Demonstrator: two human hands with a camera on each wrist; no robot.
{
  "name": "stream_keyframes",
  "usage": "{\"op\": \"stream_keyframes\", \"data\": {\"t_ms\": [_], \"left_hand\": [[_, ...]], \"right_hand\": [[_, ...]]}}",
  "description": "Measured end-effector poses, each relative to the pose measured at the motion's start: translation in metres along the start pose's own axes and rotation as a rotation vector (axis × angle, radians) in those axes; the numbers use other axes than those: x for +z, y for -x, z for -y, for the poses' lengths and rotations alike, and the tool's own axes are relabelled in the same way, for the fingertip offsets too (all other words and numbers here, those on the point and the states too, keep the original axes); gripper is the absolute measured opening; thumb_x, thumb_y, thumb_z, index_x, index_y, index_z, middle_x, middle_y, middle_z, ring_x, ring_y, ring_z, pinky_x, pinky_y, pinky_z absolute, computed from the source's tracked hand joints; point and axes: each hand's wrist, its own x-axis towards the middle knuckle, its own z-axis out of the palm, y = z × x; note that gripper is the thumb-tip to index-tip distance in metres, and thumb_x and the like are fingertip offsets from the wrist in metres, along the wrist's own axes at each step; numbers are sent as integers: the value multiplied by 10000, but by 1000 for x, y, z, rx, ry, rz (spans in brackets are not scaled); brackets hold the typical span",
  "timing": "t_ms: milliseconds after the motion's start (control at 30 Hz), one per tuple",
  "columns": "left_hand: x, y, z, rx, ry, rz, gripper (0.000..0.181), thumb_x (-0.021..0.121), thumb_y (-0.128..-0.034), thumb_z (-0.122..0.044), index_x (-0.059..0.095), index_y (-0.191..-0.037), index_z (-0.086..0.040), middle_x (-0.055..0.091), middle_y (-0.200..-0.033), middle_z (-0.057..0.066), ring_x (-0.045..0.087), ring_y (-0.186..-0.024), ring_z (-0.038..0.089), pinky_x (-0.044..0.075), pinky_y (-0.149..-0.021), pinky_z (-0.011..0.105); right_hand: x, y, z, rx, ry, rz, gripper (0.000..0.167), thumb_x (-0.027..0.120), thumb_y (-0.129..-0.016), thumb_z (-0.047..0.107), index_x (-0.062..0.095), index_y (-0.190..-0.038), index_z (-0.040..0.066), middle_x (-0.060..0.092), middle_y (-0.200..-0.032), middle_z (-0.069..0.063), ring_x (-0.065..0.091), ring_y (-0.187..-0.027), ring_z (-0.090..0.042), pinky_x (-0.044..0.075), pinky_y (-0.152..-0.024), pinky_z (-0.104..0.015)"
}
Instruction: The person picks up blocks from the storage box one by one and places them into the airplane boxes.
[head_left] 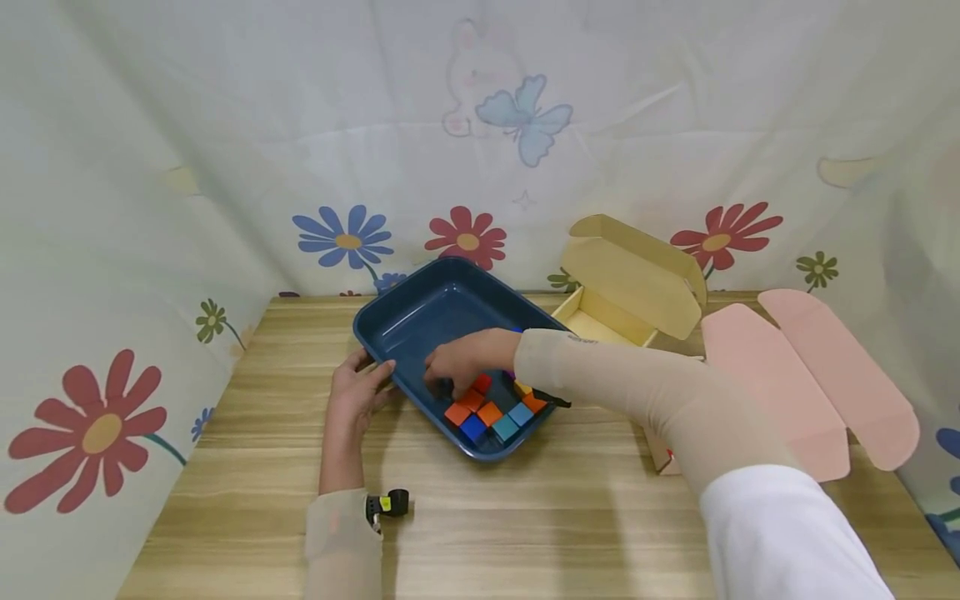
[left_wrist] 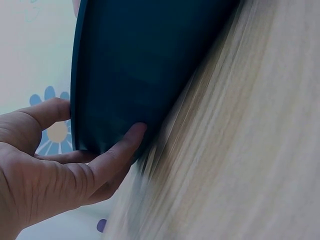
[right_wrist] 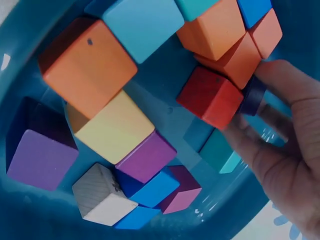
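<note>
A dark blue rectangular tray [head_left: 431, 325] holds several coloured wooden blocks, bunched toward its near and right sides. My left hand [head_left: 360, 392] grips the tray's left edge, thumb at the rim and fingers against the outer wall in the left wrist view. Inside the tray, my right hand [head_left: 468, 360] reaches down with bent fingers. The right wrist view has a small dark block [right_wrist: 253, 96] pinched between its fingers, partly hidden by them. Touching that spot are a red block [right_wrist: 211, 97] and an orange block [right_wrist: 235, 60]; a teal block [right_wrist: 220, 152] lies below the fingers.
A yellow cardboard box [head_left: 611, 317] stands with its lid up behind the tray. On the right is an opened pink box [head_left: 772, 375], partly behind my right sleeve. The wooden table [head_left: 480, 533] meets a flower-printed curtain at the back and sides.
</note>
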Motion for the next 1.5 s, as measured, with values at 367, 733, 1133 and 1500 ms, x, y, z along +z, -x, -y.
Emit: {"op": "stream_keyframes", "data": {"t_ms": [367, 733, 1133, 1500], "left_hand": [[4, -3, 0, 9, -8, 3, 674, 587, -990, 35, 257, -1577, 14, 282, -1521, 220, 523, -1270, 364, 553, -964, 445], [1, -3, -1, 12, -27, -4, 670, 621, -983, 10, 293, -1567, 0, 321, -1463, 177, 612, -1101, 238, 562, -948, 437], [1, -3, 0, 22, -26, -9, 654, 609, -984, 22, 302, -1561, 12, 317, -1481, 192, 560, -1213, 326, 582, -907, 410], [0, -3, 2, 8, -20, 5, 700, 605, -992, 1, 241, -1590, -5, 266, -1551, 209, 522, -1286, 355, 573, -926, 389]], "right_hand": [[1, 4, 3, 95, -14, -25, 272, 762, -927, 184, 711, -1194, 188, 630, -1111, -1, 564, -980, -181, 538, -804, -242], [-3, 20, -2, 69, -62, -92, 196, 730, -947, 132, 740, -1130, 201, 660, -1087, 25, 592, -944, -161, 546, -784, -214], [-11, 40, -16, 64, -16, -132, 181, 737, -946, 148, 752, -1124, 172, 617, -1100, 9, 547, -1013, -165, 525, -834, -217], [-18, 75, -27, 106, 41, -181, 199, 732, -938, 127, 766, -1134, 136, 626, -1109, -34, 563, -1011, -176, 542, -867, -238]]}}
